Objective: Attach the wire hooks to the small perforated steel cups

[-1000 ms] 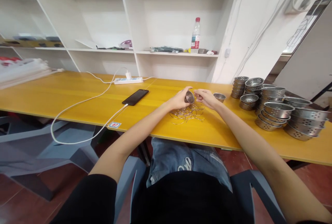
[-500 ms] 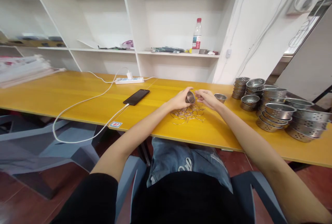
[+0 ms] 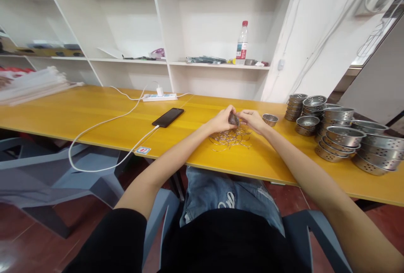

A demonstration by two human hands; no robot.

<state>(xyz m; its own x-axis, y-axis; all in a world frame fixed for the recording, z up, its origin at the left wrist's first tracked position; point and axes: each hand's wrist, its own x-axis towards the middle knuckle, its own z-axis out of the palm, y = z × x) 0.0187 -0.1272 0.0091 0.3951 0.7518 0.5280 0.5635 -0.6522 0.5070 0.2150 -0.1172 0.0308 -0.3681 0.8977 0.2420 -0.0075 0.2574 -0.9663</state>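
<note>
A small perforated metal cup is gripped in my left hand, tilted on its side above the table. My right hand is closed in a pinch at the cup's right side. Whatever lies between those fingertips is too small to make out. Below both hands, a loose heap of thin bent metal wires is spread on the yellow table. Another small perforated cup stands just right of my right hand.
Stacks of perforated metal bowls of several sizes fill the right side. A black phone on a white cable lies to the left, near a power strip. White shelves with a bottle rise behind the table.
The cup has turned in my left hand, so its face points differently. My right fingertips have come closer and now meet the cup's side. The camera view has shifted slightly.
</note>
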